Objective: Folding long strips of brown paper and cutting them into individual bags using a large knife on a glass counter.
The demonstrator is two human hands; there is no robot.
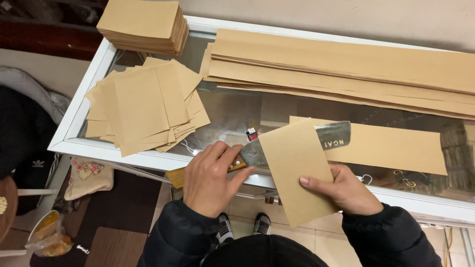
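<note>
Left hand point(210, 178) clenched on the wooden grip of a cleaver point(297, 143) (blade running rightward along the glass counter point(232, 113)), right hand point(346, 190) pinching a cut brown sheet point(297, 168) draped over that blade, long axis toward the body.

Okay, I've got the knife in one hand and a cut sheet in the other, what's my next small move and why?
Probably lay the cut sheet from your right hand onto the loose pile at left: it looks cut free of the strip, while your left hand rests the knife flat.
</note>
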